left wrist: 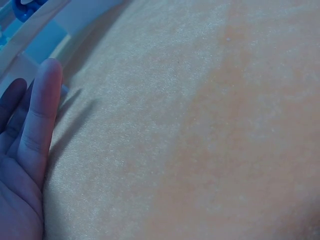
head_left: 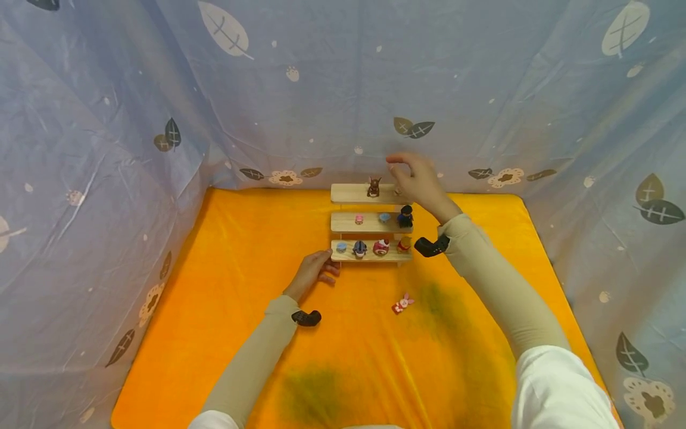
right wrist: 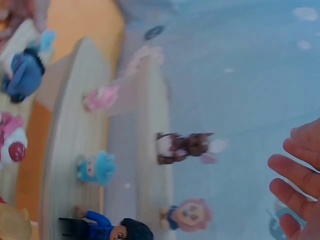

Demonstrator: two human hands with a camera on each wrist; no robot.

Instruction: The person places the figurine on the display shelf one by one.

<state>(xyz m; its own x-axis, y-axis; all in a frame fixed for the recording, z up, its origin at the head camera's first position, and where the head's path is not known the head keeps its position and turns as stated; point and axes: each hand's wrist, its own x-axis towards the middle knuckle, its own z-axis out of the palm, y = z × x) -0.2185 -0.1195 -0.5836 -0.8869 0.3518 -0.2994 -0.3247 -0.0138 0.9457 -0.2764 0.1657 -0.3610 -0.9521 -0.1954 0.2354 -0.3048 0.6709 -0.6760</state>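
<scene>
A three-tier wooden display shelf holds several small toy figures. My left hand touches the left end of its lowest tier, fingers mostly straight; in the left wrist view one finger extends beside the shelf. Above the right end of the top tier, my right hand is raised with loosely bent fingers and nothing in them. Nearest to it on that tier stand a figure with pinkish hair and a brown long-eared figure. The hand partly hides the pinkish-haired figure in the head view.
The middle tier carries a pink figure, a light-blue figure and a dark-haired figure in blue. Several more stand on the lowest tier. A pink-eared rabbit figure lies on the orange cloth. A patterned curtain hangs behind.
</scene>
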